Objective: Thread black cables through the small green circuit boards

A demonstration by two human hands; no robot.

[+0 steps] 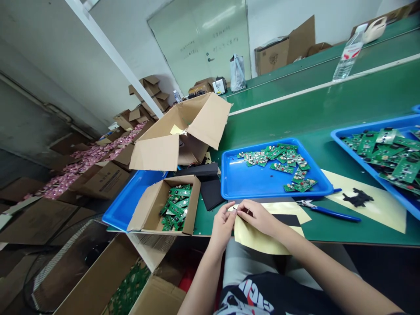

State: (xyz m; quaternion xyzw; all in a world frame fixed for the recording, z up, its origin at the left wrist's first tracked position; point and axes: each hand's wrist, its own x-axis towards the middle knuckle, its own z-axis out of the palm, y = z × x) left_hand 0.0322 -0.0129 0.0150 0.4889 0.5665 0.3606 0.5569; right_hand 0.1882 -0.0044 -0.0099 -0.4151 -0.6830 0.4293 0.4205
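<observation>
My left hand [223, 224] and my right hand [257, 215] meet fingertip to fingertip at the table's front edge. A tiny dark piece [235, 208] shows between them, too small to name. A pale yellow backing sheet [254, 238] hangs below my right hand, its upper corner at the pinched fingers. My left finger and thumb are closed; what they grip is mostly hidden. Behind my right wrist lie more yellow sheet and a black strip [287, 219]. Blue-handled cutters [331, 213] rest to the right.
A blue tray [226, 186] of green circuit boards stands ahead, another tray [348, 146] at right. Left are a small carton [195, 205] of boards, black sheets [211, 194] and a large open carton [157, 153]. Black scraps [357, 198] lie on yellow paper. A water bottle [349, 54] stands farther back.
</observation>
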